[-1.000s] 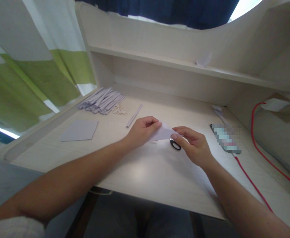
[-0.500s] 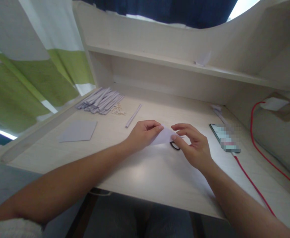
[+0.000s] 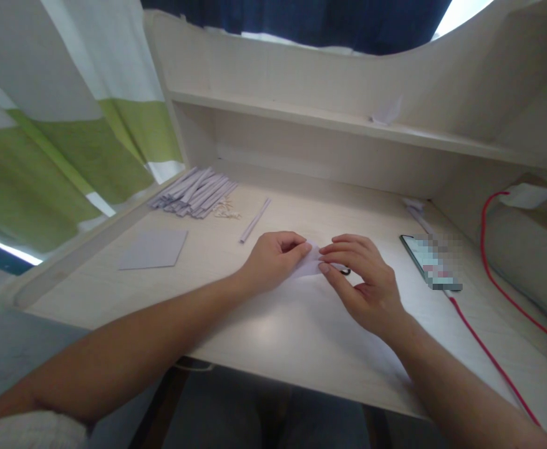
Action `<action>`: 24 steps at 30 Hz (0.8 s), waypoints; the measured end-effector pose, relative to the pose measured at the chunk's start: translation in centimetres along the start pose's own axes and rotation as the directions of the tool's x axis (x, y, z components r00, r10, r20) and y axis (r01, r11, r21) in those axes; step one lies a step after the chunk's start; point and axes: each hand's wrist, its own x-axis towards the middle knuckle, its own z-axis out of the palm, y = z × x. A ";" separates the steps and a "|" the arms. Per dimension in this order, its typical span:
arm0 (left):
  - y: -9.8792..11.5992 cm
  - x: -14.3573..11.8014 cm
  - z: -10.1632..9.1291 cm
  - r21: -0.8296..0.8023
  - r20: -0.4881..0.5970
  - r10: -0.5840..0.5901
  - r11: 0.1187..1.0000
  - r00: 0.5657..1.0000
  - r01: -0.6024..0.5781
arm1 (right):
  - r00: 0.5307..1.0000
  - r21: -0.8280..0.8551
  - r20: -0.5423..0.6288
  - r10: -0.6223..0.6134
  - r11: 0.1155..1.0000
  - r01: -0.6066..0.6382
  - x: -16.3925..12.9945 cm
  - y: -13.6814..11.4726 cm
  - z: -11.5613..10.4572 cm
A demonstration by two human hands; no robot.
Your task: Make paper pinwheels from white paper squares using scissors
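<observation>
1. Fingers of the left hand (image 3: 275,259) are closed in a pinch on a small white paper sheet (image 3: 307,268), held above the counter (image 3: 264,343).
2. By the right hand (image 3: 364,280), the sheet's right end is met with fingers curled and thumb set apart; whether it is gripped cannot be told.
3. The step in hand is judged to be rolling or folding the sheet; a steady left pinch and an even turn by the right fingertips seem called for.
4. On the counter's left, a pile of paper tubes (image 3: 193,192) is set beside small cream-coloured strands (image 3: 227,209); a lone paper tube (image 3: 255,220) and a square of paper (image 3: 154,249) are laid nearer.
5. Well to the right, a smartphone (image 3: 418,252) is placed near a red cord (image 3: 493,362).
6. The counter is backed by a shelf (image 3: 277,107) and flanked by a green-and-white curtain (image 3: 67,143).
</observation>
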 end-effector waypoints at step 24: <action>0.4 0.1 -0.2 -0.107 -0.024 -0.062 0.992 0.998 0.059 | 0.986 0.103 0.156 0.052 0.992 -0.068 0.1 0.4 -0.7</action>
